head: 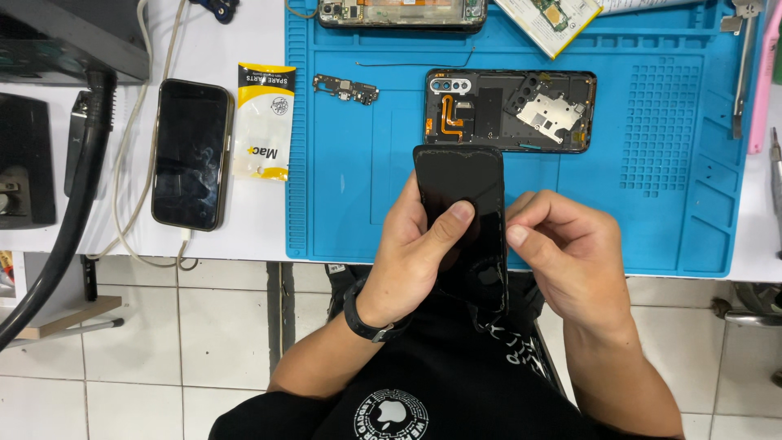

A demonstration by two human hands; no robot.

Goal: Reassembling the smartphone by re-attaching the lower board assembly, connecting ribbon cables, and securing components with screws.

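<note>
A black phone screen panel (466,204) is held upright over the front edge of the blue work mat (652,236). My left hand (415,261) grips it from the left, thumb pressed on its dark glass. My right hand (570,253) pinches the panel's right edge with thumb and fingers. Beyond the panel lies an opened phone body (509,110) with its circuit parts and orange flex cable showing.
A small circuit board (345,88) and a thin wire lie on the mat. Left of the mat are a yellow-and-white parts bag (264,122) and a dark phone (191,153) on a cable. Another opened frame (401,12) lies at the top; tweezers (743,65) at right.
</note>
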